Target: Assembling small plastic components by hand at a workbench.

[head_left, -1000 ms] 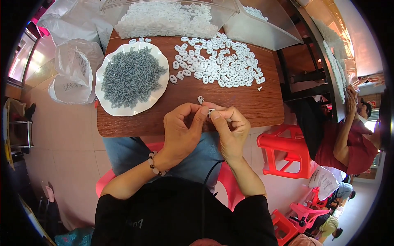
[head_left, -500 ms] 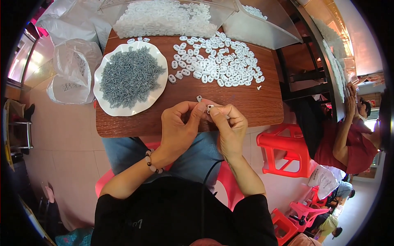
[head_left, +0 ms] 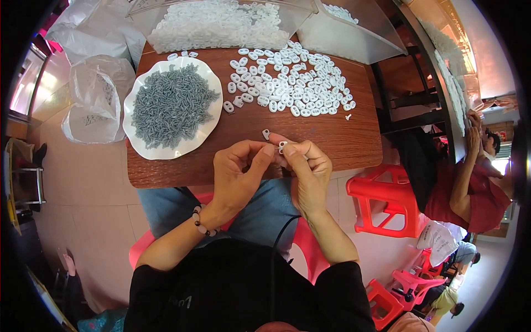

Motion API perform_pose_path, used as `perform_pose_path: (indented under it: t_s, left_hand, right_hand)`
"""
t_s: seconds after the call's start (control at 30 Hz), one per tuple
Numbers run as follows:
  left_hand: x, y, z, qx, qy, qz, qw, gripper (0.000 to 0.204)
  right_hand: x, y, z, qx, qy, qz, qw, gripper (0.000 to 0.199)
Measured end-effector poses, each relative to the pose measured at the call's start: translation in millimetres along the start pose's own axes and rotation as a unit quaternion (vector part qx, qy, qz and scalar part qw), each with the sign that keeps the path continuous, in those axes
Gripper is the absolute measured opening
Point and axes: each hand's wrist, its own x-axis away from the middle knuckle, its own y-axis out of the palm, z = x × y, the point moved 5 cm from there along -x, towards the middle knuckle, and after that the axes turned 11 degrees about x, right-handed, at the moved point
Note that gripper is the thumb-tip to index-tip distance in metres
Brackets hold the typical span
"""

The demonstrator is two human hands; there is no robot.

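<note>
1. Your right hand (head_left: 312, 166) is closed in a pinch, thumb and forefinger gripping a small white two-holed piece (head_left: 282, 147).
2. Your left hand (head_left: 239, 174), at nine o'clock from it, has thumb and forefinger drawn near together beside that piece; you cannot tell whether anything sits between them.
3. At eleven o'clock from the gripped piece, another white piece (head_left: 266, 134) shows just past your fingertips, over the brown table (head_left: 343, 138).
4. At ten o'clock is a scalloped white plate (head_left: 200, 133) heaped with grey parts (head_left: 171, 105).
5. Loose white pieces (head_left: 287, 86) spread from twelve to one o'clock.
</note>
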Motion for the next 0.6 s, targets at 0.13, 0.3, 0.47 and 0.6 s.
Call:
perform_pose_path:
  t_s: [0.13, 0.3, 0.47, 0.6]
  left_hand:
    - [-0.8, -2.7, -5.0, 0.0, 0.024, 0.004, 1.0, 0.018]
    - [-3.3, -5.1, -7.3, -0.019, 0.044, 0.008, 0.999, 0.018]
    - [-4.9, -5.1, -7.4, -0.022, 0.051, 0.009, 0.998, 0.018]
    - [-7.3, -6.2, -7.3, -0.053, 0.047, 0.003, 0.997, 0.018]
  right_hand:
    - [1.3, 1.7, -0.5, 0.021, 0.002, 0.012, 1.0, 0.01]
    - [0.7, 1.2, 1.1, 0.023, -0.012, -0.011, 1.0, 0.007]
    - [0.4, 1.6, 3.4, 0.046, -0.021, -0.014, 0.999, 0.006]
    - [-1.2, 2.0, 3.4, 0.04, -0.015, -0.012, 0.999, 0.007]
